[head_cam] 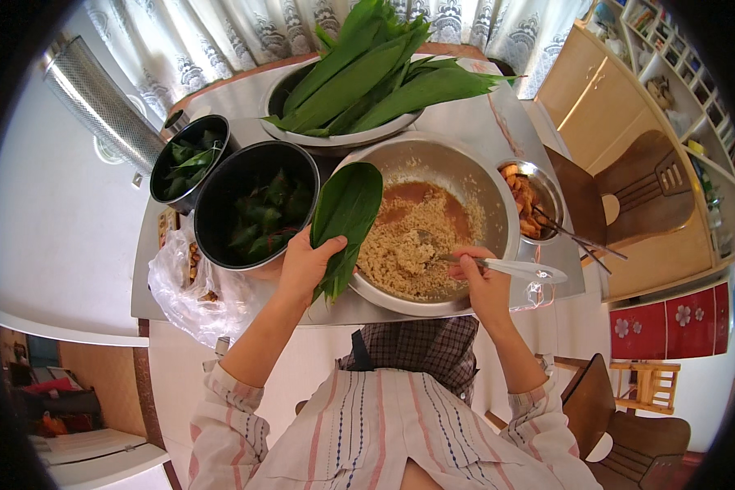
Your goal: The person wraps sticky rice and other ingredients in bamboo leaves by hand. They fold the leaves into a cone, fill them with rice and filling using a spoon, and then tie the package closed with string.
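My left hand point(309, 260) grips long green leaves point(349, 205), which stand up over the left rim of a steel bowl point(499, 202) of soaked rice point(398, 245). In my right hand point(481, 278) is a spoon with a whitish handle point(520, 268); its bowl end rests in the rice, and reddish-brown liquid lies beyond. To the left, a dark pot point(309, 162) holds leaf-wrapped dumplings point(269, 208). A smaller dark pot point(159, 190) beside it holds more green parcels point(190, 162). Behind the rice, a wide basin point(355, 139) carries a heap of large green leaves point(367, 79).
At right, a small steel bowl point(557, 184) holds orange-brown meat pieces point(520, 196), with chopsticks point(579, 236) leaning out. A clear plastic bag point(187, 306) lies at the table's left front edge, near nut-like food. Wooden chairs point(643, 177) stand at right.
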Available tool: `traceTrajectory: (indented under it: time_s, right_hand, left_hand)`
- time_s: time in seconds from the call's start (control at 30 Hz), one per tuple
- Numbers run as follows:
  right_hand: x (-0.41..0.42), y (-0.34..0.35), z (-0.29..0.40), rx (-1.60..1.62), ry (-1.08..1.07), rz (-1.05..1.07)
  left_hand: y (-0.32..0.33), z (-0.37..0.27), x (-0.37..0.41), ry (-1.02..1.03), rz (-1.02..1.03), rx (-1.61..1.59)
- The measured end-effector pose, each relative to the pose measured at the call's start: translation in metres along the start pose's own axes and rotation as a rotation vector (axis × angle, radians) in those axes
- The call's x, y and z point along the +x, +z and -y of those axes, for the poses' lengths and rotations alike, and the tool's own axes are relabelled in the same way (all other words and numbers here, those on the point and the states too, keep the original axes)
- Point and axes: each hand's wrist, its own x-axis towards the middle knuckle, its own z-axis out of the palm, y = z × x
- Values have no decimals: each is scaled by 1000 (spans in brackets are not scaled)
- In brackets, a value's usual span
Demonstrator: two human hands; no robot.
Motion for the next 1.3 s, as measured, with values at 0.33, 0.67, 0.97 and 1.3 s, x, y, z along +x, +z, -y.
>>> traceTrajectory:
  time_s: [0.33,0.67,0.97,1.3]
  right_hand:
    - [9,-15,25,63,-36,-120]
    - [32,-3,66,55,-335,-9]
    - [31,-7,52,-837,-1150,428]
    - [25,-7,53,-897,-1373,295]
  left_hand:
    - [-2,-2,2,-131,84,146]
    - [19,-19,15,-373,300,257]
    - [12,-29,17,-603,323,115]
    - [18,-5,9,-363,327,42]
